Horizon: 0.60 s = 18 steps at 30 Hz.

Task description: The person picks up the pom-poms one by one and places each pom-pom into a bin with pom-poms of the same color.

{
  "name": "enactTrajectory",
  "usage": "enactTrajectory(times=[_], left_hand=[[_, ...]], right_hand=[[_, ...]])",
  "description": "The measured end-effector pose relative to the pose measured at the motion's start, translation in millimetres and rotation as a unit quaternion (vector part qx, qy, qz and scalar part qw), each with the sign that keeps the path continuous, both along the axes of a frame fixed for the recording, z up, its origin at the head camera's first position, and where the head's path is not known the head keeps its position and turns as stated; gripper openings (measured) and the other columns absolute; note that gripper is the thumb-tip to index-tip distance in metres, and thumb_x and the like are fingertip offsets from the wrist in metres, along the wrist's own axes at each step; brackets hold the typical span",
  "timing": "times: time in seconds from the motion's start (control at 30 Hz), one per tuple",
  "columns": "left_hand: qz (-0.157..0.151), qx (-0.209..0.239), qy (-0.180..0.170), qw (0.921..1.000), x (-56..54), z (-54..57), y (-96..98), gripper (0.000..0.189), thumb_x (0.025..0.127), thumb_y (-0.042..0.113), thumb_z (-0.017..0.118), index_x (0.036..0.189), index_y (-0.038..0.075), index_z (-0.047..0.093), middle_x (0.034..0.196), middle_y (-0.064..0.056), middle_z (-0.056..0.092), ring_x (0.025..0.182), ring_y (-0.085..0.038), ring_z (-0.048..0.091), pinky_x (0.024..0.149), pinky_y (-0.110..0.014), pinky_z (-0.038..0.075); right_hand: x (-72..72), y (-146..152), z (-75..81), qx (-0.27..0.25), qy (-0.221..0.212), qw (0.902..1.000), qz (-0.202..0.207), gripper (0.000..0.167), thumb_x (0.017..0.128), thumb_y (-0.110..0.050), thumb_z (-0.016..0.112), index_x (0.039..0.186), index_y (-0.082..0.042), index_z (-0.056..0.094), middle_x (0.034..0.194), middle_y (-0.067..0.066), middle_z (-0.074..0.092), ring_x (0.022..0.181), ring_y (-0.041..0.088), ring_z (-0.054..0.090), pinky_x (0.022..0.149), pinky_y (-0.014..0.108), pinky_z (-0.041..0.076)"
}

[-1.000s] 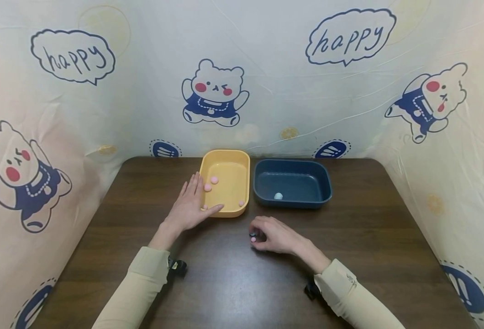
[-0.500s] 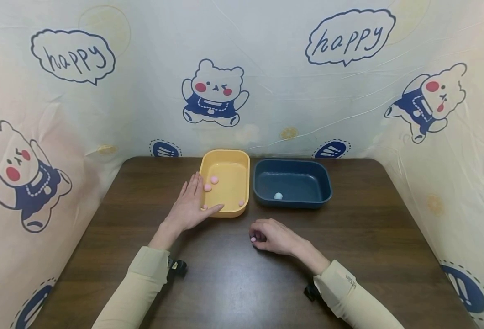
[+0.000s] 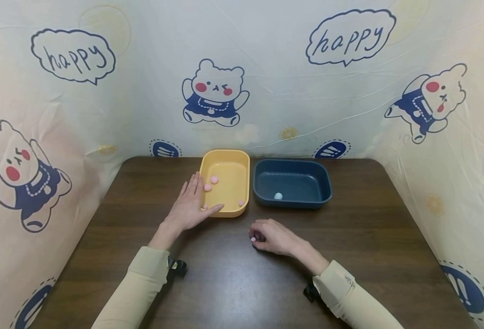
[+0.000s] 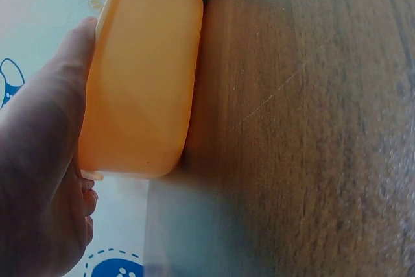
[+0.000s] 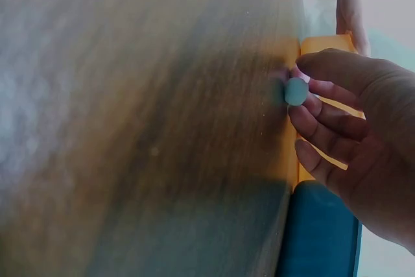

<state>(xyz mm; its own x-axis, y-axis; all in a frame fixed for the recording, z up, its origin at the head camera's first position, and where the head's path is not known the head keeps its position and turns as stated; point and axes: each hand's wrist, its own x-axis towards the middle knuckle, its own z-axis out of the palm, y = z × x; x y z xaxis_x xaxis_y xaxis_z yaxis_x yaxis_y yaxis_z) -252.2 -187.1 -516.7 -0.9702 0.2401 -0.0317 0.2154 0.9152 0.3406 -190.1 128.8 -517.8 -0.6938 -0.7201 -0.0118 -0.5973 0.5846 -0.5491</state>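
Pink, a small ball (image 3: 253, 239) is pinched between the curled thumb and forefinger of the right hand (image 3: 276, 237), around the middle of the table (image 3: 369, 237), in from its far edge. Just beside it at the fingertips is a pale blue ball (image 5: 296, 91) — whether that one is gripped too, I cannot tell. Along the far edge stand a yellow tray (image 3: 234, 183), with four pink balls (image 3: 214, 180) in it, and a dark blue tray (image 3: 295, 178) holding another bluish ball (image 3: 278, 196) by its near wall. Straight-fingered, the left hand (image 3: 188, 205) rests against the yellow tray's left rim — thumb across the near-left corner. Beyond hangs a bear-printed cloth (image 3: 275, 123).
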Motion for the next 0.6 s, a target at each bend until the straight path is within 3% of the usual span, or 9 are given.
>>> enactTrajectory(times=[0.6], left_hand=[[0.0,-0.004,0.0,1.0,0.4,1.3,0.7,0.136,0.089,0.097,0.047,0.176,0.001,0.005,0.187,-0.018,-0.004,0.175,-0.04,0.005,0.142,-0.063,0.009]], right_hand=[[-0.2,-1.8,0.8,0.013,-0.01,0.9998,-0.009,0.003,0.102,-0.012,0.077,0.101,-0.013,0.074,0.089,-0.003,0.066,0.078,0.006,0.056,0.07,0.02,0.049]])
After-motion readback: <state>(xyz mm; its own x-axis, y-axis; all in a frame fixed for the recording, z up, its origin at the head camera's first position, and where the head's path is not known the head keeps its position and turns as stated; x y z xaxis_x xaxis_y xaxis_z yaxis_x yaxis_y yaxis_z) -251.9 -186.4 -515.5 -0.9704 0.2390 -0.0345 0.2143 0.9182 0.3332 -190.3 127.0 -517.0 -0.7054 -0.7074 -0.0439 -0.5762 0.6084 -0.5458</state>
